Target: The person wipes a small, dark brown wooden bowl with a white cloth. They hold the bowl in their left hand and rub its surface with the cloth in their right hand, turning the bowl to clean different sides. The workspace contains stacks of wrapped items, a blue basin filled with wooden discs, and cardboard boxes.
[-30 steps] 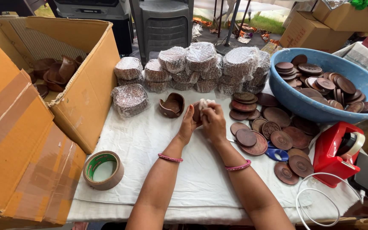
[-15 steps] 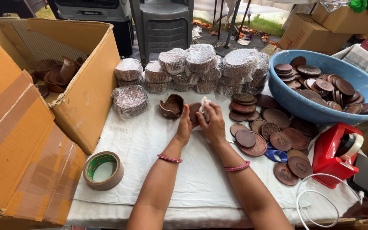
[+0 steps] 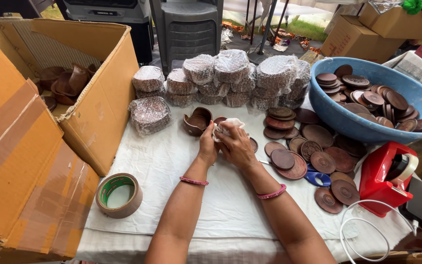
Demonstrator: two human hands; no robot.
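Both hands have barely shifted: left hand [image 3: 207, 146] and right hand [image 3: 235, 146] grip a white cloth [image 3: 228, 126] over the white-covered tabletop [image 3: 172, 161], bubble-wrapped bundles [image 3: 230, 78] behind, cardboard box [image 3: 50, 122] left.

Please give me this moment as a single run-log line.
left hand: holds small brown clay piece | right hand: presses white cloth on it | nearby: brown clay bowl, flat brown clay discs on white-covered table

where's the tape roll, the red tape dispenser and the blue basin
tape roll [image 3: 119, 195], head view, on its brown outer band
red tape dispenser [image 3: 378, 177], head view, on its red body
blue basin [image 3: 362, 128], head view, on its near outer wall
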